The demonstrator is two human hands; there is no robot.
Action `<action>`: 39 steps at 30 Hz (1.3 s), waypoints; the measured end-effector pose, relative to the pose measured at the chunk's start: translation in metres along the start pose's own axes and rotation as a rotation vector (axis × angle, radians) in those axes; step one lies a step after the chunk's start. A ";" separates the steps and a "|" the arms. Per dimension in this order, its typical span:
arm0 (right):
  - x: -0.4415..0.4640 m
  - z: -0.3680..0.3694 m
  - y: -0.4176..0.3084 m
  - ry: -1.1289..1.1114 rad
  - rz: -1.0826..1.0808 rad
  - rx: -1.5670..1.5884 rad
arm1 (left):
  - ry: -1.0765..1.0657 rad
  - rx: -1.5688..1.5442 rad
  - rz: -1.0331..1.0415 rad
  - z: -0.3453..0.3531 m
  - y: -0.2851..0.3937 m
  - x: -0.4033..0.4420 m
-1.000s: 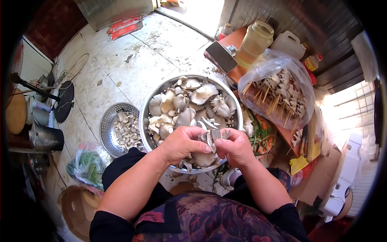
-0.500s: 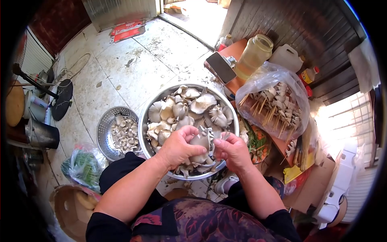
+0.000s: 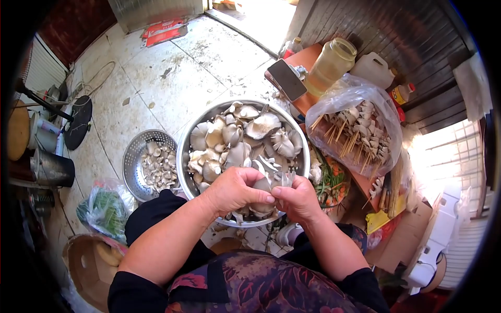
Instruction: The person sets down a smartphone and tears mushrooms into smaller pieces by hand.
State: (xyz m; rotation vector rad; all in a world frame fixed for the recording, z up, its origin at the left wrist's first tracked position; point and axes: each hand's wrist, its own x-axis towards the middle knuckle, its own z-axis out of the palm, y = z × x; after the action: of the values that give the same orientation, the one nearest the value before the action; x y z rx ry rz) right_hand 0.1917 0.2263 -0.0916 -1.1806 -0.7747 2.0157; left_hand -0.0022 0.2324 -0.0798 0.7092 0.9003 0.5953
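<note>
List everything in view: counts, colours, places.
Large colander: one, silver, centre
Mushrooms: many, grey, inside
Held mushroom: one, grey, above these
Small colander: one, silver, left
Mushroom pieces: many, beige, inside
Bagged greens: one bag, green, left
Box: one, brown, lower left
Metal pot: one, grey, far left
Table: one, orange, right
Phone: one, black, on table
Jar: one, yellowish, on table
Jug: one, white, beside jar
Skewered pieces: many, grey, in clear bag
Chopped vegetables: many, green-orange, right
Left hand: one, bare, centre
Right hand: one, bare, centre
Sleeves: two, black, bottom
</note>
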 end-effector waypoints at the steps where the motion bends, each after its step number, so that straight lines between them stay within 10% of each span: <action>1: 0.000 -0.001 0.001 -0.020 0.017 0.048 | 0.001 -0.002 -0.001 -0.001 -0.001 0.000; 39: -0.005 0.004 -0.004 -0.047 -0.015 0.221 | -0.105 -0.099 0.052 -0.001 -0.003 0.003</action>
State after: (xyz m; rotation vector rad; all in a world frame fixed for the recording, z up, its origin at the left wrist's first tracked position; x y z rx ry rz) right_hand 0.1905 0.2238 -0.0846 -1.0014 -0.5636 2.0632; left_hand -0.0010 0.2325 -0.0841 0.6701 0.7518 0.6380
